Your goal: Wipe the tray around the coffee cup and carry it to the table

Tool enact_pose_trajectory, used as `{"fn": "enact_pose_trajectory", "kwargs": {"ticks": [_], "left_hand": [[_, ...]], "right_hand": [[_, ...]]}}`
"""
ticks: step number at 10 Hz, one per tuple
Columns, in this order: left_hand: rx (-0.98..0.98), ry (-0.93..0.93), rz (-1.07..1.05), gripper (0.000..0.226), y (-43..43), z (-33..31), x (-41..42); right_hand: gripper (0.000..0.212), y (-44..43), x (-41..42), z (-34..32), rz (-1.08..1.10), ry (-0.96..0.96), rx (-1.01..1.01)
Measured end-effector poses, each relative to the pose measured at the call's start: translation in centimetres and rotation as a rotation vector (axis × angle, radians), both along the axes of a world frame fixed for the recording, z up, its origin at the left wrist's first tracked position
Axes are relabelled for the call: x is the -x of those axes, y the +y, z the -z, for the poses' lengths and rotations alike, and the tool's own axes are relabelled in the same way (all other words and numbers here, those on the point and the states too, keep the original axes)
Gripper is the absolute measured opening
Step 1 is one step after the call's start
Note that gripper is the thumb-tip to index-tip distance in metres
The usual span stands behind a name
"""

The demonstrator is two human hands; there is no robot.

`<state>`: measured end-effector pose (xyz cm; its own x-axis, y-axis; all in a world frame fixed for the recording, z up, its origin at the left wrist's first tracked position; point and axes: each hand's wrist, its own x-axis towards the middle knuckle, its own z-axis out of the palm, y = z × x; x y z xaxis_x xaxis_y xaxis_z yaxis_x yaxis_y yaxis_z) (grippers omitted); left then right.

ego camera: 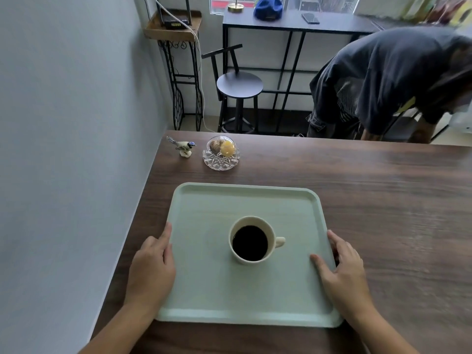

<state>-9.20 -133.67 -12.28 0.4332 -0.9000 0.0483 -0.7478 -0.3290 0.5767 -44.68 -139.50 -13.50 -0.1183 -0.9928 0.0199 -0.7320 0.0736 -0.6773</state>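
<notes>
- Dark wood-grain surface (370, 200) runs against a grey wall on the left; a black stool (239, 84) and a high black table (293, 21) stand beyond its far edge, and another person (383, 80) in a dark shirt bends over at the right.
- Pale green tray (204, 290) lies flat on the surface, near the front edge.
- Coffee cup (251, 240) stands upright about mid-tray, handle to the right, black coffee close to the brim.
- Left hand (150, 267) wraps the tray's left rim, fingers curled over the edge.
- Right hand (342, 272) grasps the right rim, thumb lying inside on the tray floor, fingers outside the edge.
- No cloth in view. Tray floor looks clean; can't confirm it's wiped.
- Bird figurine (183, 146) and a domed glass dish (221, 154) sit at the far left, well apart from the tray.
- Handling, my read: tray is stiff, light plastic with a smooth floor, so the cup can slide. Full cup is the spill risk.
- Grip both side rims at the middle, lift level, no tilt, move slowly.
</notes>
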Motion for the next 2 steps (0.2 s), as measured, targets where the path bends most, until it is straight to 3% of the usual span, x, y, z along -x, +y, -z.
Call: {"fn": "enact_pose_trajectory", "kwargs": {"ticks": [2], "left_hand": [[-0.105,-0.356,0.074,0.054,-0.32,0.62,0.56]], "right_hand": [[0.069,0.07,-0.20,-0.29,0.027,-0.013,0.020]]}}
